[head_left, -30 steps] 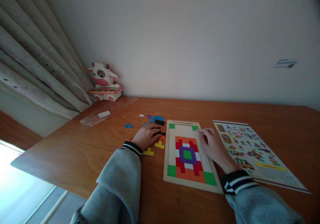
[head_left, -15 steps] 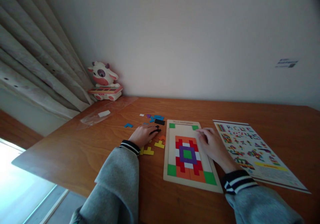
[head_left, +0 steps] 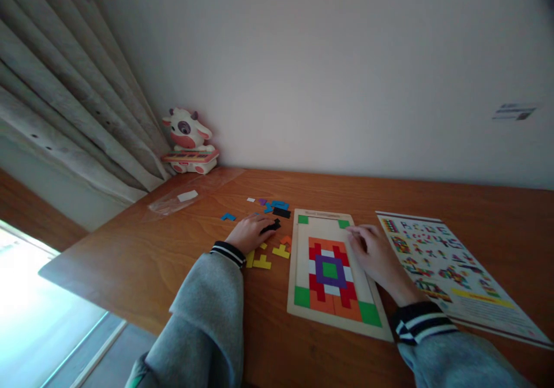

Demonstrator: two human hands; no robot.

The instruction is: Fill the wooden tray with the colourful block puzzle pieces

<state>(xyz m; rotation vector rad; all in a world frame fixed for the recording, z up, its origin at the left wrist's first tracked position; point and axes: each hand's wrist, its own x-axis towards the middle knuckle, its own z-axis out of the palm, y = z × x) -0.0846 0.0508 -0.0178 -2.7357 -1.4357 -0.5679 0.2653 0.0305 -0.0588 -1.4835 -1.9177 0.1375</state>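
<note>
My left hand (head_left: 251,232) reaches over loose puzzle pieces left of the board, its fingers closed on a black puzzle piece (head_left: 272,226). Yellow pieces (head_left: 281,252) lie just below that hand, with an orange piece (head_left: 286,240) beside them. My right hand (head_left: 373,252) rests over the right edge of the wooden puzzle board (head_left: 302,243). Its thumb and finger are pinched together near a green piece (head_left: 344,224) in the upper right corner; anything between them is hidden. On the board, red, white, purple and orange pieces surround a green centre (head_left: 329,270).
A printed pattern sheet (head_left: 454,261) lies right of the board. Behind my left hand are blue pieces (head_left: 279,204) and a black rectangular piece (head_left: 281,212). A clear plastic bag (head_left: 173,204) and a toy cow keyboard (head_left: 190,142) occupy the back left.
The whole view has shifted slightly, so everything appears a little further right. Both hands stay at nearly the same spots over the pieces and the board.
</note>
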